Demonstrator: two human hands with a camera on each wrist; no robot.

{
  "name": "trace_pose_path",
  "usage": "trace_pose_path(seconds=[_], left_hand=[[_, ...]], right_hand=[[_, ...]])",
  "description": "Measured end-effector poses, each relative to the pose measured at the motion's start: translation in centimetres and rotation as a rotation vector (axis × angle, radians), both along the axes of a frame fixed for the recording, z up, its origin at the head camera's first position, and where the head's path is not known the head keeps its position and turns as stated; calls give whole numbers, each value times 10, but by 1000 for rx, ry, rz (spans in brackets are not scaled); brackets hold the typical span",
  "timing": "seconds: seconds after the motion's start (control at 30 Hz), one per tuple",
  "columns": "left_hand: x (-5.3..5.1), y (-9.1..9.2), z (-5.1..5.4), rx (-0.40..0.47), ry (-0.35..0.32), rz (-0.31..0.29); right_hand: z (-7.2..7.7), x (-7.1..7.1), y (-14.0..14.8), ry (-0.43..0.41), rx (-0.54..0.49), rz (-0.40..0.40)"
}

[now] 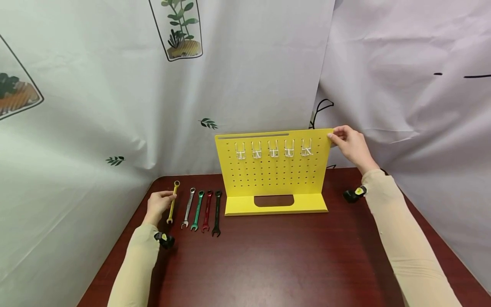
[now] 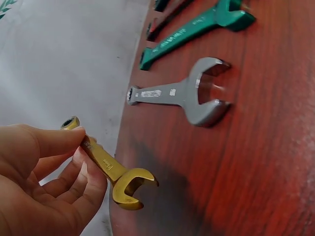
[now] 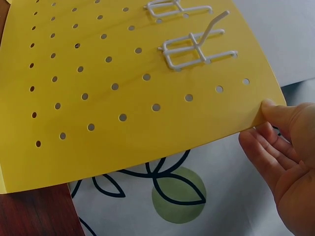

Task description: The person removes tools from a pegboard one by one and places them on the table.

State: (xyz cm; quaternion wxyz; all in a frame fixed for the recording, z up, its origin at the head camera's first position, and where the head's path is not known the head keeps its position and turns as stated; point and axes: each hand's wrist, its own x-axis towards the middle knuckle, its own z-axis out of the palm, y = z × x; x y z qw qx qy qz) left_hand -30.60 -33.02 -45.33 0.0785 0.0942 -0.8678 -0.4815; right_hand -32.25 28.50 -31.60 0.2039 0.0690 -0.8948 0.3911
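Note:
My left hand pinches a yellow combination wrench between thumb and fingers, its open end pointing away from the palm in the left wrist view. Right of it on the table lie a silver wrench, a green wrench, a red wrench and a black wrench, side by side. At the upper right corner of an upright yellow pegboard, my right hand grips the edge, thumb on the front face. Several white wire hooks hang in a row across the board.
The dark red wooden table carries the board near its back edge. Behind it hangs a pale cloth with plant prints. A slot is cut in the board's base.

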Motion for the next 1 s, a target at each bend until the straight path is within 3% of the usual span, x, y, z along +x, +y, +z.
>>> trace_pose_path(seconds=[0.7, 1.0], left_hand=[[2, -1, -19, -86, -78, -4], [3, 1, -19, -124, -99, 1]], right_hand=[[0, 1, 0, -16, 3, 3], [0, 0, 1, -11, 0, 7]])
